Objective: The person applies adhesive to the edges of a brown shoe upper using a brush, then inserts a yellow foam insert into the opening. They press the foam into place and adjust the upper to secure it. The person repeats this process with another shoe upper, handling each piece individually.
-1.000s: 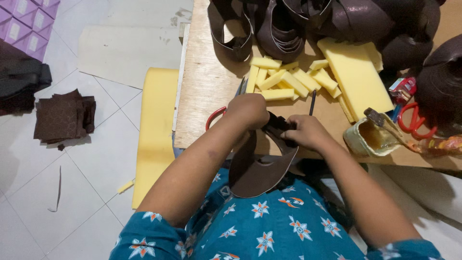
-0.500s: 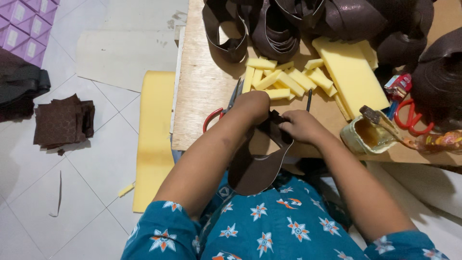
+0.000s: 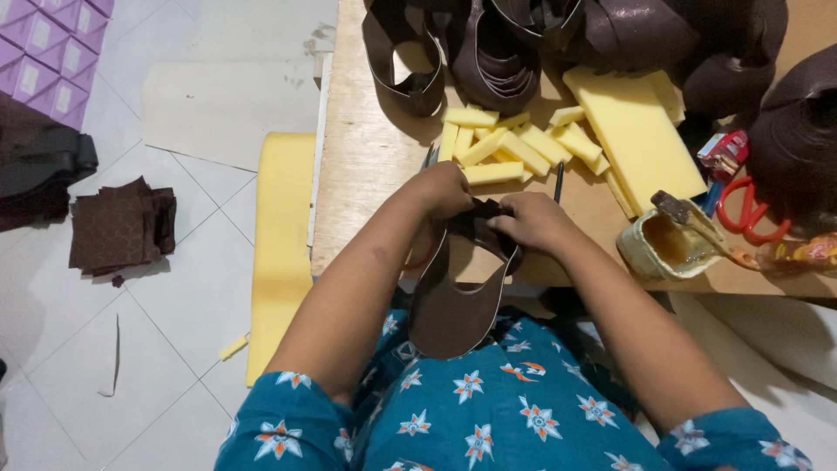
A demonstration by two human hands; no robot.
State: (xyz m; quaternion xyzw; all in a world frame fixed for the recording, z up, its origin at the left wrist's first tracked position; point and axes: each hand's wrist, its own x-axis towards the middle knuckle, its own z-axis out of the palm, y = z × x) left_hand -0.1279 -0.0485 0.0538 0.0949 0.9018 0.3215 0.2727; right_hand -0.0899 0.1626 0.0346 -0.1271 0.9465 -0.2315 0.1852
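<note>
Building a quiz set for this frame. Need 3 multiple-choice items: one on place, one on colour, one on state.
1. Where does the glue pot stand?
A. on the floor by the purple boxes
B. on the table, right of the hands
C. on the person's lap

2. What colour are the foam strips?
A. yellow
B. purple
C. white

3. How is the brown cut piece held?
A. lying free on the floor
B. by the left hand alone
C. by both hands at its top, the rest hanging over the lap

Answers:
1 B: the pot sits on the table near its front edge, right of the right hand.
2 A: the strips are the same yellow as the foam slab beside them.
3 C: the left hand and right hand both pinch its upper end.
</note>
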